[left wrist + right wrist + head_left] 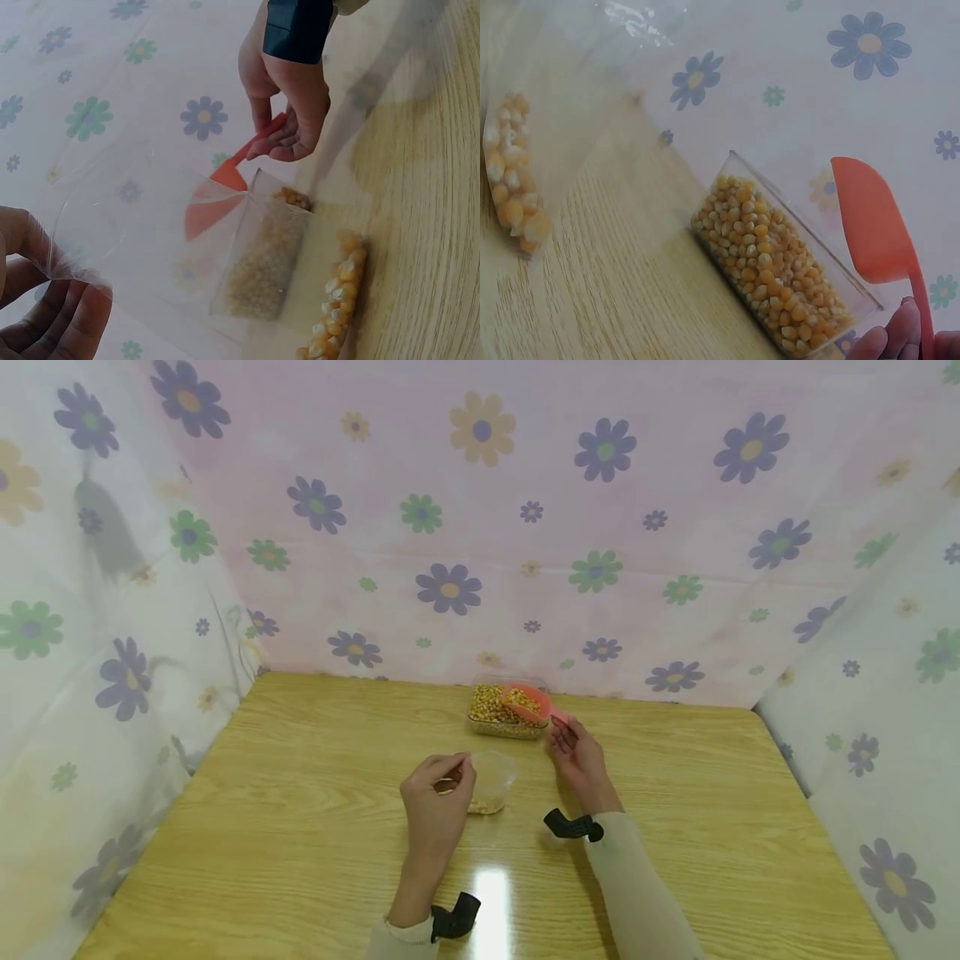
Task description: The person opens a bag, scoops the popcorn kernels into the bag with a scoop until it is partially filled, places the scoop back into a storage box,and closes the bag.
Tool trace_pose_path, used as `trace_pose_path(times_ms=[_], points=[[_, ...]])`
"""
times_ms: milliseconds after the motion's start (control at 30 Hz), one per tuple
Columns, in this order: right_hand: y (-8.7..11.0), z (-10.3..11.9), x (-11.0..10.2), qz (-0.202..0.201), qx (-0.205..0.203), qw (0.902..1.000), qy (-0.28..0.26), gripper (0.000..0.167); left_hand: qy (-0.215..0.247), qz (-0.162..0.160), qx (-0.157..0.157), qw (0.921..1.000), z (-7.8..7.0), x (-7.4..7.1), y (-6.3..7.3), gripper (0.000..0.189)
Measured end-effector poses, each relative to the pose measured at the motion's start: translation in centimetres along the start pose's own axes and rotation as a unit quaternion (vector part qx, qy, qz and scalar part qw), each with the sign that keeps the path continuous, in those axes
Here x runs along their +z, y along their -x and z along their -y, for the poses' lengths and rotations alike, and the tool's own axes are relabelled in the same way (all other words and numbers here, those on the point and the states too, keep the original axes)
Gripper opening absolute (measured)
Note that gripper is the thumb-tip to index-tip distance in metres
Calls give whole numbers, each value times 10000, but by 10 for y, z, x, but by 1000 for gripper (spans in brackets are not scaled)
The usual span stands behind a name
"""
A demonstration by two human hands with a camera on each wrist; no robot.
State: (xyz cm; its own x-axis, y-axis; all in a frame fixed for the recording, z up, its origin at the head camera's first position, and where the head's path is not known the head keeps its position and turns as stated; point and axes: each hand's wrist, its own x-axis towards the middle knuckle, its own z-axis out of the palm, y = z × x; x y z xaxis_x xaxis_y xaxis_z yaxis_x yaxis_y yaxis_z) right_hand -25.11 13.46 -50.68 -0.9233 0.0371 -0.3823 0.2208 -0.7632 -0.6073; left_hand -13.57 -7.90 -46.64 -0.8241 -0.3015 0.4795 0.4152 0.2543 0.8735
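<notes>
In the head view my right hand (581, 760) grips the handle of a red-pink scoop (528, 703) that carries corn kernels. The scoop hangs over a clear rectangular container (510, 729) filled with more kernels (769, 270). Nearer to me, my left hand (438, 793) pinches the rim of a clear plastic bag (492, 777), which stands with its mouth spread. A small layer of kernels (337, 300) lies in the bottom of the bag. In the left wrist view the fingers (82, 315) bunch the bag's thin film, and the scoop shows through the plastic.
All of this is on a wood-grain table (315, 827). A flower-print cloth (525, 552) rises right behind the container and along both sides. Both wrists wear black camera mounts (456, 917). A bright light reflection lies on the table near the left wrist.
</notes>
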Motion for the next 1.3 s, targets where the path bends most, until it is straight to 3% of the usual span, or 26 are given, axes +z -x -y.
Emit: trace_pose_path(times_ms=[567, 900, 1300], points=[[22, 2, 8, 75, -134, 9997, -190, 32, -90, -63, -154, 9998, 0, 1, 0, 8], [46, 3, 16, 148, -144, 9998, 30, 19, -41, 5, -261, 9997, 1, 2, 3, 9], [85, -7, 11, 497, -133, 9966, 649, 28, -22, 60, -233, 9997, 5, 4, 4, 10]])
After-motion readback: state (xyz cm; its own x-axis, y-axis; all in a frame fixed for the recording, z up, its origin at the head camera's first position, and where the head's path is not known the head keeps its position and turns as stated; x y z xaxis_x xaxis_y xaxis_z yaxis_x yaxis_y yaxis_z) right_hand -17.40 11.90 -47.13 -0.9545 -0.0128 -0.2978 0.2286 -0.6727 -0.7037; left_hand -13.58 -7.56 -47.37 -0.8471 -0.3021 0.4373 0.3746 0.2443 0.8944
